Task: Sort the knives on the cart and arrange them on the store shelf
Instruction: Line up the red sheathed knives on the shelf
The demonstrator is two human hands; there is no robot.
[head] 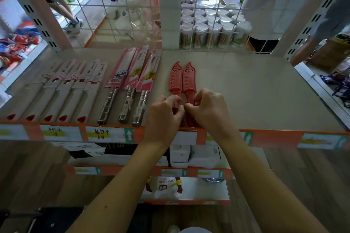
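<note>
Two hands worked at the front edge of the shelf (255, 91): the left hand (163, 113) curled its fingers around the handle of the left red knife (175, 78), and the right hand (208, 109) gripped the handle of the right red knife (189, 79). Both knives lay side by side in red sheaths, tips pointing away. Left of them lay three steel-handled knives (128, 104) and five white-handled knives (72, 96).

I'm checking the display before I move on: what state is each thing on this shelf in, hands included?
Left red knife, sheathed, flat on the shelf, left hand grips handle.
Right red knife, sheathed, flat alongside, right hand grips handle.
Steel-handled knives, three, in pink sleeves, lying side by side.
White-handled knives, five, in card sleeves, lying side by side.
</note>
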